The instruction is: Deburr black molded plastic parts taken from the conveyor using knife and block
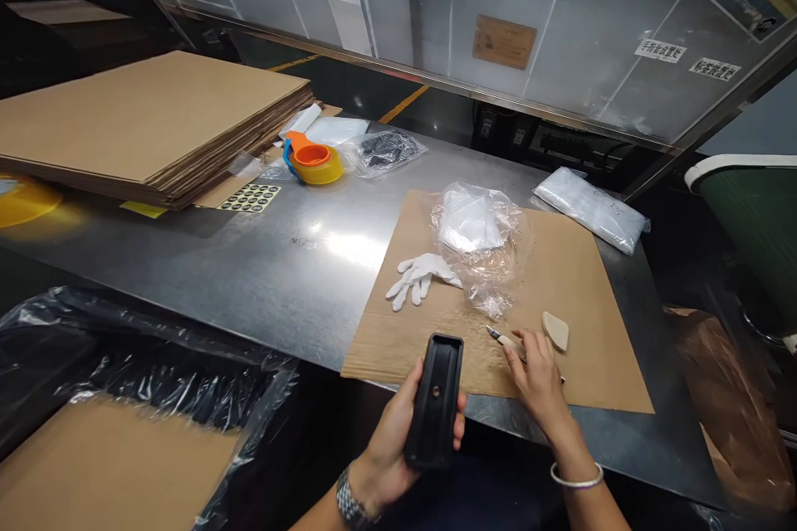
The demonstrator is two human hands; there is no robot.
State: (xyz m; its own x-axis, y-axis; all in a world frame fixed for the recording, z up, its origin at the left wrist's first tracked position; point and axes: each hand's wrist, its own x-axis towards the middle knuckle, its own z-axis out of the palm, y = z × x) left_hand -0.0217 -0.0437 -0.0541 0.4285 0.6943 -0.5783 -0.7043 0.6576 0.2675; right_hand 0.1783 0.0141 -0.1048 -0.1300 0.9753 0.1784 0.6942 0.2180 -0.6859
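Observation:
My left hand (398, 431) is wrapped around a long black plastic part (429, 423). That part has a raised rim, a recessed channel and a small brass-coloured spot in its middle. My right hand (536, 377) has its fingers closed over a craft knife (507, 340) with a pale handle, low over the cardboard sheet (579, 282). The knife's blade points up and left; its rear end shows beyond the fingers. Just right of those fingertips lies a beige wedge-shaped pad (555, 331). A white glove (423, 278) rests on the cardboard, beyond the black part.
A clear plastic bag with white sheets (470, 220) lies on the cardboard. A bagged white pack (591, 207) sits at the back right. Tape in an orange dispenser (317, 162) stands by stacked cardboard (155, 116) on the metal table (299, 257). A black-lined box (124, 465) is lower left.

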